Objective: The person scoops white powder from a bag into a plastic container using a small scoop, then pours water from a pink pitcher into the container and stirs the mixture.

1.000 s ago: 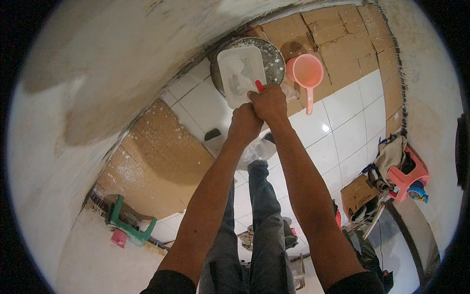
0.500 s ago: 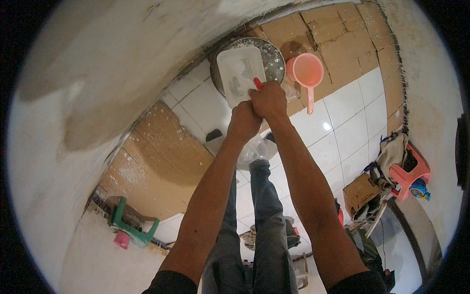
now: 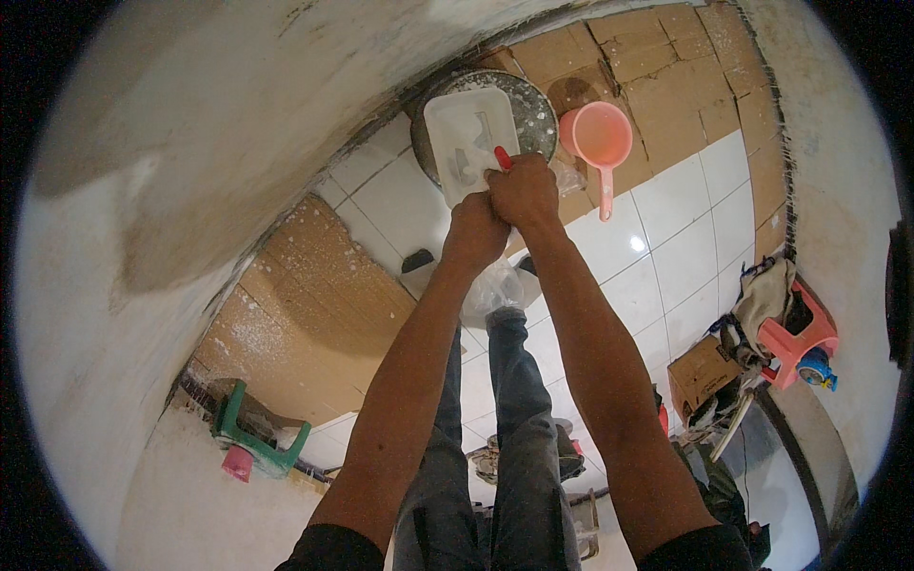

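A white rectangular trowel (image 3: 469, 133) with a red handle (image 3: 502, 156) is held over a round grey metal pan (image 3: 535, 99) smeared with white plaster. My right hand (image 3: 524, 190) is closed around the red handle. Pressed against it from below is my left hand (image 3: 476, 233), curled into a fist; what it grips is hidden. Both forearms reach up from the lower edge, above my legs in jeans.
A pink dipper (image 3: 601, 139) lies right of the pan on cardboard sheets (image 3: 657, 86). More cardboard (image 3: 305, 305) covers the white tiled floor at left. A green stool (image 3: 257, 440), a cardboard box (image 3: 700, 376), a pink stool (image 3: 798, 338) and a plastic bag (image 3: 490, 290) are nearby.
Both hands and the trowel stay over the pan, shifting only slightly. The grip has not changed.
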### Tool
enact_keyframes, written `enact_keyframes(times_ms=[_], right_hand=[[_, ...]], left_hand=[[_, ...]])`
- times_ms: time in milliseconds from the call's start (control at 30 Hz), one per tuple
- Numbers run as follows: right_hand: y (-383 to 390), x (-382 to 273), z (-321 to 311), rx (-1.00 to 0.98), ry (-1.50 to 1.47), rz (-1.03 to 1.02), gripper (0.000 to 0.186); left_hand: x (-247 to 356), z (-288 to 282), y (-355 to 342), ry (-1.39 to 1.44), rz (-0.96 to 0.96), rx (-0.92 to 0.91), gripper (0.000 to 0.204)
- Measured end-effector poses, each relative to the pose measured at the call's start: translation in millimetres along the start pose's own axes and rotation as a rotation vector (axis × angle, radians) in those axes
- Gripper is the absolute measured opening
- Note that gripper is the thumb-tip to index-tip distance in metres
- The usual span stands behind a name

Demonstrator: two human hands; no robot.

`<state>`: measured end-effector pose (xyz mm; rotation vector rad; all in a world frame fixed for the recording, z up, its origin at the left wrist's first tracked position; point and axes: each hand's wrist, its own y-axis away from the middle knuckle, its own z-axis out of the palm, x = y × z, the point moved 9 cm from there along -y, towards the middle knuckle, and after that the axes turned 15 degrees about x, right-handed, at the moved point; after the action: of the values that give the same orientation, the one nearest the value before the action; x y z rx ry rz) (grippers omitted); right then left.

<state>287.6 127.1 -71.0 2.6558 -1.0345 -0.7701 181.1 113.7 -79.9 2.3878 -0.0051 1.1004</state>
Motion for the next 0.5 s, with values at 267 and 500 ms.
enact_keyframes(times_ms=[267, 500], right_hand=[[0.1, -3.8, 1.3, -0.031, 0.009, -0.004, 0.035], [-2.7, 6.9, 7.9, -0.050, -0.042, 0.073, 0.029]], left_hand=[[-1.3, 2.6, -1.9, -0.040, 0.022, -0.034, 0.024], [2.1, 0.5, -0.6, -0.023, 0.015, -0.028, 0.023]])
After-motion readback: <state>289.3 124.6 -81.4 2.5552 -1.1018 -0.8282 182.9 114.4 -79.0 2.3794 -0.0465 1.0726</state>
